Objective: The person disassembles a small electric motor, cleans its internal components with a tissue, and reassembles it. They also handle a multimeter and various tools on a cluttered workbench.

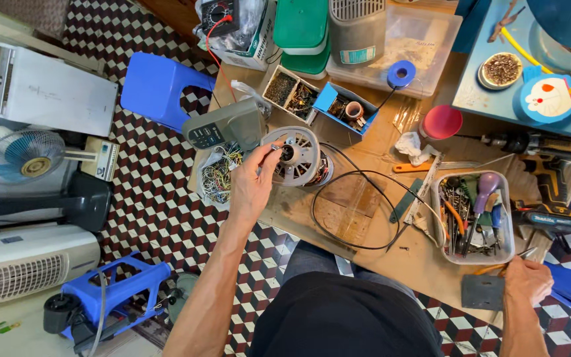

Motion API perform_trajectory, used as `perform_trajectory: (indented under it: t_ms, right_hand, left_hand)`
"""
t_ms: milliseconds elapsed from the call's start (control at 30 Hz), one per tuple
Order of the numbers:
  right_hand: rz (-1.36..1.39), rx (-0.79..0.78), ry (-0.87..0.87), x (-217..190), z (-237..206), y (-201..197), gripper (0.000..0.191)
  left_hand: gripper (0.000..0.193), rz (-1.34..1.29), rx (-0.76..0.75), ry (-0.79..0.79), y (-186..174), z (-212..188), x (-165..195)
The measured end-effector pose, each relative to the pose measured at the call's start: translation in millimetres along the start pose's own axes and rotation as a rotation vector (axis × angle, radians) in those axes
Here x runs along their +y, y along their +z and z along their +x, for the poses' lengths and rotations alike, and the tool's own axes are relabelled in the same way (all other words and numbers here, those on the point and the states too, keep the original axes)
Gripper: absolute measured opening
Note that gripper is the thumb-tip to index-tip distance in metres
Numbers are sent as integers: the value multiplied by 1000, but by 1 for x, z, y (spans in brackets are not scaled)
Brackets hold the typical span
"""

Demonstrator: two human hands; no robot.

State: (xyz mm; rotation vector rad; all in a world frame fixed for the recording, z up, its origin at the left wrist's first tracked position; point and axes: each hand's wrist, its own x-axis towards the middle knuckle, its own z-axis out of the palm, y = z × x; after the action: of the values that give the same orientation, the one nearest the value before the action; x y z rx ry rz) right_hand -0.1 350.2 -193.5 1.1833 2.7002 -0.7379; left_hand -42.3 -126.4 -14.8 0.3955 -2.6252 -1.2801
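We've got our left hand [251,182] pinching a small metal bit at the grey round motor [297,157] mid-bench. Right hand [527,280] is clenched on a thin tool by the clear tool tub [439,218]. Blue parts box [328,99] w/ open flaps sits behind the motor.

Clutter around the wooden table [371,248]

A blue stool [156,86], a small fan [24,155], a red lid [442,121] and green boxes [302,30] sit above a checkered floor [160,211].
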Motion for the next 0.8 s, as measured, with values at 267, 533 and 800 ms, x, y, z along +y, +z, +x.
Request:
perform_trajectory:
  t_ms: [267, 533, 800]
  right_hand:
    - [505, 279, 98, -10, -3, 4, 29]
    - [1165, 405, 122, 21, -4, 1, 24]
    - [1727, -131, 217, 57, -18, -36, 21]
  left_hand:
    - [25, -29, -15, 5, 1, 2, -6]
    - [23, -45, -50, -34, 1, 6, -10]
    - [20, -42, 0, 145, -3, 12, -18]
